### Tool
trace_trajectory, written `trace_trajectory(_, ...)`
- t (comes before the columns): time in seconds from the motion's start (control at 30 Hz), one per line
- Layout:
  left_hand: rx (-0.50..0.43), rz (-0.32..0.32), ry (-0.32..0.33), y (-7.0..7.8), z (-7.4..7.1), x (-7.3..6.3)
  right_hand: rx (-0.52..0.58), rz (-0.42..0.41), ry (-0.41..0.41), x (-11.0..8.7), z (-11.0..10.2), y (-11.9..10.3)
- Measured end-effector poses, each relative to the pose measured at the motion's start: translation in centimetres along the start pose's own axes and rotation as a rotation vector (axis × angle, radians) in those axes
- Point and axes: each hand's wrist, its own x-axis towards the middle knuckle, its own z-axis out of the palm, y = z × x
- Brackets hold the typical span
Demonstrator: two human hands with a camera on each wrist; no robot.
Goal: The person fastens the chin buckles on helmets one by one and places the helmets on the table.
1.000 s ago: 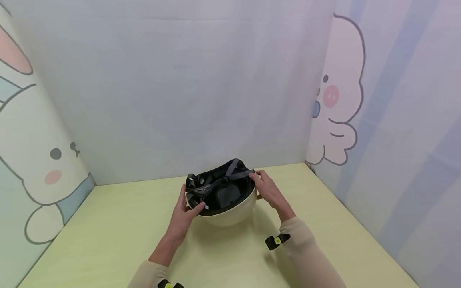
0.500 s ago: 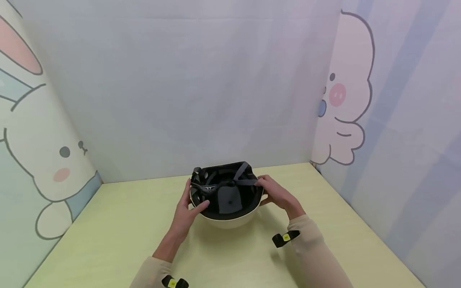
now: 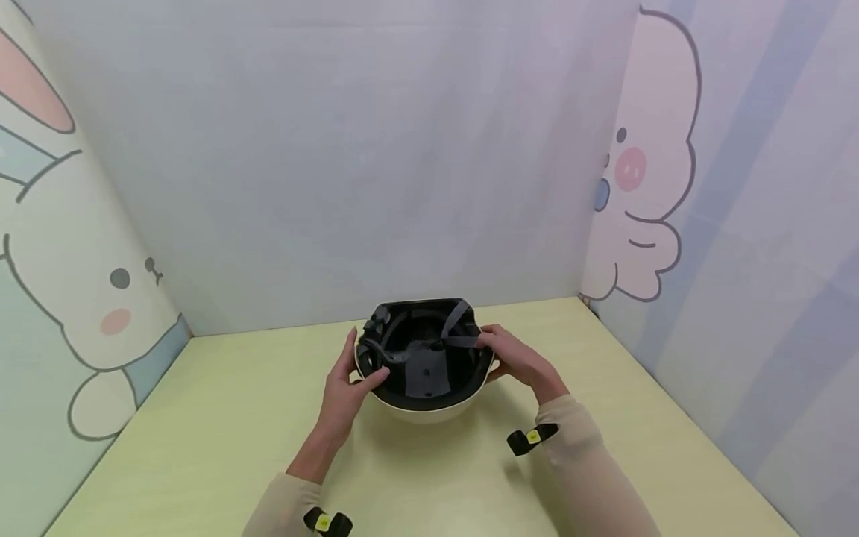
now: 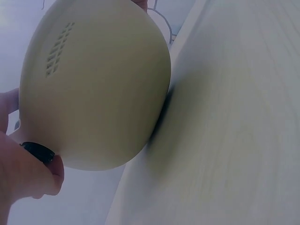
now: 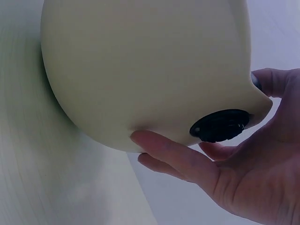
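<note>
A cream helmet (image 3: pixel 423 415) sits upside down, its black lined hollow facing up and its rounded crown low against the table. My left hand (image 3: pixel 341 395) grips the left rim, thumb over the edge and fingers along the outside. On the opposite side, my right hand (image 3: pixel 517 359) holds the rim where a grey strap (image 3: pixel 460 341) lies. A black round pivot (image 5: pixel 220 125) shows on the shell beside the right fingers in the right wrist view. The left wrist view shows vent slots (image 4: pixel 58 49) and another black pivot (image 4: pixel 38 152) near my left hand.
The pale yellow-green table (image 3: pixel 221 418) reaches back to a plain light curtain (image 3: pixel 335 164). Side walls with cartoon animals, a rabbit (image 3: pixel 101 298) at left and a white figure (image 3: pixel 647 171) at right, bound it. Black bands are on both sleeves.
The helmet has turned a little and levelled from its tilt, shifting slightly right in view. Its left strap has dropped into the hollow. Both hands keep their grip on the rim.
</note>
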Motion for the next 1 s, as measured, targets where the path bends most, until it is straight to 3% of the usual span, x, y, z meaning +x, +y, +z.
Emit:
trace_trajectory(0.13,-0.028,-0.005,0.023,-0.1,0.0,0.1,-0.013,0.007,0.014,0.0,-0.1,-0.1)
trace_trajectory(0.27,0.014,-0.02,0.041,-0.1,-0.1,0.1,-0.039,0.004,0.023,0.0,-0.1,-0.3)
trace_trajectory(0.43,0.029,-0.038,0.053,-0.1,-0.2,0.2,-0.187,-0.046,0.08,-0.6,0.3,-1.3)
trace_trajectory(0.53,0.029,-0.046,0.062,0.0,-0.3,0.5,-0.32,-0.142,0.138,-1.1,0.8,-2.2)
trace_trajectory(0.73,0.05,-0.078,0.116,0.6,-0.7,1.6,-0.598,-0.441,0.229,-1.5,2.6,-5.1)
trace_trajectory(0.87,0.108,-0.116,0.114,1.1,-0.9,2.7,-0.73,-0.513,0.149,-0.9,3.9,-6.6)
trace_trajectory(1.0,0.182,-0.151,0.113,1.3,-0.7,3.2,-0.868,-0.479,-0.02,-0.1,5.0,-6.7)
